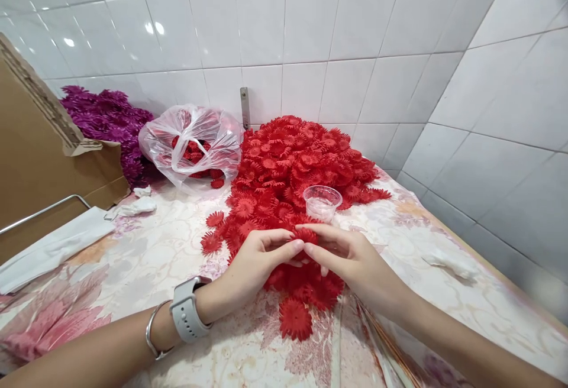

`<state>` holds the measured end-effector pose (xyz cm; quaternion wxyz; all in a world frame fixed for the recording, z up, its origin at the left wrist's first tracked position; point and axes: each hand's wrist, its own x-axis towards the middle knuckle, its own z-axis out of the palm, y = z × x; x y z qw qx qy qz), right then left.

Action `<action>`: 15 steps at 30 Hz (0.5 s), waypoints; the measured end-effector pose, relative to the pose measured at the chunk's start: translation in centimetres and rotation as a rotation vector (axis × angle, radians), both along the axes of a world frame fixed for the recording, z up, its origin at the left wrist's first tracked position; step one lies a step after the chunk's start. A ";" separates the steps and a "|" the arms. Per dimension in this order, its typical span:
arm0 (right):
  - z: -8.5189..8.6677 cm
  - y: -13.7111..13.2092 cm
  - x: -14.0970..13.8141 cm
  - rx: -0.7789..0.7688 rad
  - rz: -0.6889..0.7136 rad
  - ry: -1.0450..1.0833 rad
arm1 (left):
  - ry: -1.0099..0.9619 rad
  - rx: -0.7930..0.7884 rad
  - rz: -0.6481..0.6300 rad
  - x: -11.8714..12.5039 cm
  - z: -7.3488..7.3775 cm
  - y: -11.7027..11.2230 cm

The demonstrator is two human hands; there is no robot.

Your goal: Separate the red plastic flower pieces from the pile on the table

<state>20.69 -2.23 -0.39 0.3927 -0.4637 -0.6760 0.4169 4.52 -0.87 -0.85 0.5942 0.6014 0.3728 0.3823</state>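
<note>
My left hand and my right hand meet at the table's middle, fingertips pinched together on one red fabric flower head. A large heap of the same red flower heads rises just behind them against the tiled wall. More red flowers lie under and in front of my hands. A small clear plastic cup stands upright in the heap, just beyond my right fingers. My left wrist wears a white watch and a thin bangle.
A clear plastic bag with red flowers sits back left, beside a purple flower pile. A cardboard box stands at the far left. The table carries a floral cloth. Crumpled white tissue lies at the right.
</note>
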 end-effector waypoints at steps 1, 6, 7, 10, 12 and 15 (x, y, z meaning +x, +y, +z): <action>0.0 0.1 0.0 -0.028 0.034 0.026 | 0.003 -0.005 0.024 0.0 0.0 0.0; 0.1 0.6 0.3 -0.146 -0.054 0.177 | 0.028 0.199 0.254 -0.3 0.1 -0.1; 0.0 0.7 0.3 -0.163 -0.061 0.203 | 0.056 0.252 0.271 -0.4 0.1 -0.2; -0.1 0.7 0.4 -0.173 -0.056 0.230 | 0.116 0.289 0.207 -0.4 0.4 -0.5; -0.3 0.7 0.4 -0.150 -0.056 0.220 | 0.091 0.225 0.142 -0.3 0.4 -0.7; -0.6 0.6 0.3 -0.079 -0.061 0.165 | 0.017 0.082 0.084 -0.1 0.3 -0.8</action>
